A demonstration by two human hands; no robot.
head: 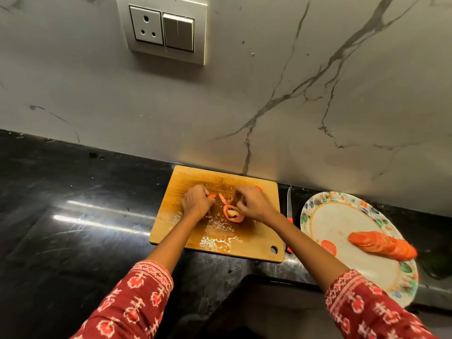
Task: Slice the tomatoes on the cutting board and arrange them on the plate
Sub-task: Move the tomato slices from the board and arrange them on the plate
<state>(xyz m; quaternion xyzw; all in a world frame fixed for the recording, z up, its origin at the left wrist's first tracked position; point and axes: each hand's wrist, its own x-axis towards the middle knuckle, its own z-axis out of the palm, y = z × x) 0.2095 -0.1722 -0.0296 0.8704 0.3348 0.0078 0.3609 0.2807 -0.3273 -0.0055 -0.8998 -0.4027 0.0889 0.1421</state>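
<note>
Gathering: left hand (195,203) and right hand (254,204) fingers pinch tomato slices (232,212) on cutting board (254,245).
Done: slices row on plate (315,216).
Left: transfer remainder.

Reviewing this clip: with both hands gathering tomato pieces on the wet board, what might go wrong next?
1. The cutting board is wet with juice, so the slices may slip as the left hand and right hand gather them.
2. The knife lies between board and plate, right on the carrying path; a sleeve could catch it.
</note>
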